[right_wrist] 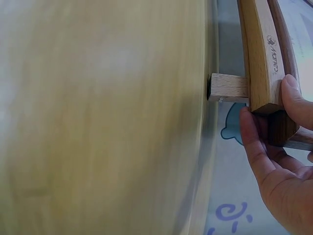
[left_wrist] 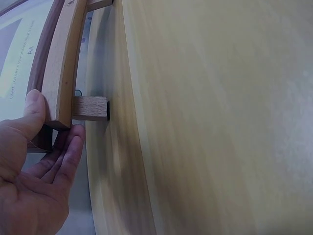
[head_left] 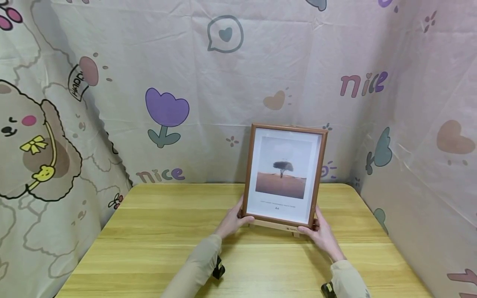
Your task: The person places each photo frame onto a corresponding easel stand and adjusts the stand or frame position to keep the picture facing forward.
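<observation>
A brown wooden picture frame (head_left: pixel 280 213) with a print of a tree on red ground leans back on a small wooden easel (head_left: pixel 272 225). My left hand (head_left: pixel 232 221) grips the frame's lower left corner, thumb on the front and fingers around the side and behind. At the lower right corner, my right hand (head_left: pixel 323 236) holds it the same way. Both wrist views show the easel's ledge (left_wrist: pixel 58 83) under the frame's bottom edge, with short feet (right_wrist: pixel 229 87) sticking out. The left fingertips lie close to the ledge's end. The frame's back is hidden.
The easel stands on a yellow wood-grain table (head_left: pixel 167 244), toward its right half. Behind it hangs a pale printed cloth (head_left: pixel 208 95), which also covers both sides. Dark wrist devices (head_left: pixel 218 268) sit under the sleeves.
</observation>
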Demonstrator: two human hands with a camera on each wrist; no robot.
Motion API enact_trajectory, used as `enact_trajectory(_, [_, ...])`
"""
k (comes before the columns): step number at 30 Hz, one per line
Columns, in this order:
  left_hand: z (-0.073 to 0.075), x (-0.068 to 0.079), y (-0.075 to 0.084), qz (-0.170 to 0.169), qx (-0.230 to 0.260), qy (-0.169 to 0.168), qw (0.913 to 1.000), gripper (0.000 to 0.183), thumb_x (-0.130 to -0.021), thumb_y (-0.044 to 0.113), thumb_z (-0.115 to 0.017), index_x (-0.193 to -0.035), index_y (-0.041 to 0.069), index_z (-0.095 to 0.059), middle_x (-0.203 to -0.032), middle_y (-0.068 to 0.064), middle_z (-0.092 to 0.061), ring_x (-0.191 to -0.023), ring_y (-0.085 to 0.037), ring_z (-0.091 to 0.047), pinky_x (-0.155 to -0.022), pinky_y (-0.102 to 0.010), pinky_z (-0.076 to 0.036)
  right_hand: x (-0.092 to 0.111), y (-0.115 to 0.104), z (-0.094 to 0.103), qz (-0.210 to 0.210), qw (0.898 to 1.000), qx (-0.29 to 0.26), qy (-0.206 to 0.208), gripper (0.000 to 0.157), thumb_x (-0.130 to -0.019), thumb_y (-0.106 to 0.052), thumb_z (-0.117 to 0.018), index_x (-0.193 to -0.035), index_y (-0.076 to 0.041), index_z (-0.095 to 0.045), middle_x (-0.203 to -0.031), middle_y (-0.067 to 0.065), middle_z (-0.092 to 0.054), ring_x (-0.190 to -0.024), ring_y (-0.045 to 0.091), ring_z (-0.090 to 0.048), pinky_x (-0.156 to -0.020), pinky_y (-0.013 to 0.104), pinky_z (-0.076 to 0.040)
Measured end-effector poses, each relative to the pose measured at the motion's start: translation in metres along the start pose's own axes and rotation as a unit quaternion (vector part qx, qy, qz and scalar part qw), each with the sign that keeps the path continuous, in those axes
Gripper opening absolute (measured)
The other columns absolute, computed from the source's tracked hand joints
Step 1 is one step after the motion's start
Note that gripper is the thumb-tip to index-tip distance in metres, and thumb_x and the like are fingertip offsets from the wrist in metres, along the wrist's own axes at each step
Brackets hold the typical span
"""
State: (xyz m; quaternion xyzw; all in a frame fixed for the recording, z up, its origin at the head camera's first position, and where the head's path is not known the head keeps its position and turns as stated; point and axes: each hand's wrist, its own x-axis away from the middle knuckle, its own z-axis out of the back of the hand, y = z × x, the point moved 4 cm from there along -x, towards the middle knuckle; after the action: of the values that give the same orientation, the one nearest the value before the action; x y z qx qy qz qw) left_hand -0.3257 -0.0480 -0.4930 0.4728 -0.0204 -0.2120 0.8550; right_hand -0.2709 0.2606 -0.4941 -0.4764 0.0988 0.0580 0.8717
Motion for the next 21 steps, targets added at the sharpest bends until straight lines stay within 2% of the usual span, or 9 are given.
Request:
enact_trajectory(8, [0.0019, 0.0034, -0.0024, 0.004, -0.006, 0.003, 1.0000, 0.094, -0.093, 0.031, -0.071, -0.163, 0.008, -0.012, -0.090, -0.011, -0.067, -0.078, -0.011, -0.053, -0.073, -0.024, -0.048, -0.0018, -0.0019, -0.0041, 0.004, 1.000, -0.009, 0.004, 0.110, -0.084, -0.011, -0.081, -0.163, -0.011, -0.005, -0.118, 0.039, -0.065, -0.100, 0.040, -0.071, -0.080, 0.024, -0.058])
enact_trajectory(13, [0.0039, 0.0057, -0.0050, 0.031, -0.002, 0.003, 0.9995, 0.096, -0.094, 0.035, -0.070, -0.162, 0.008, -0.010, -0.085, -0.008, -0.060, -0.069, -0.011, -0.048, -0.068, -0.024, -0.045, -0.0025, -0.0034, -0.0063, 0.003, 1.000, -0.008, 0.002, 0.110, -0.084, -0.012, -0.081, -0.163, -0.011, -0.005, -0.120, 0.039, -0.064, -0.101, 0.041, -0.071, -0.082, 0.026, -0.058])
enact_trajectory(17, [0.0059, 0.0076, -0.0056, 0.036, 0.000, 0.004, 0.9993, 0.096, -0.093, 0.035, -0.071, -0.162, 0.007, -0.010, -0.081, -0.005, -0.055, -0.069, -0.011, -0.048, -0.064, -0.023, -0.044, -0.0021, -0.0041, -0.0079, 0.000, 1.000, -0.007, 0.000, 0.109, -0.084, -0.014, -0.081, -0.163, -0.010, -0.006, -0.122, 0.039, -0.063, -0.104, 0.043, -0.070, -0.085, 0.032, -0.059])
enact_trajectory(21, [0.0076, 0.0089, -0.0058, 0.028, 0.000, 0.010, 0.9996, 0.095, -0.093, 0.034, -0.071, -0.163, 0.009, -0.011, -0.082, -0.005, -0.058, -0.073, -0.012, -0.049, -0.066, -0.023, -0.045, -0.0022, -0.0055, -0.0099, 0.001, 1.000, 0.000, -0.001, 0.109, -0.084, -0.015, -0.081, -0.163, -0.009, -0.005, -0.123, 0.040, -0.062, -0.105, 0.044, -0.069, -0.088, 0.040, -0.060])
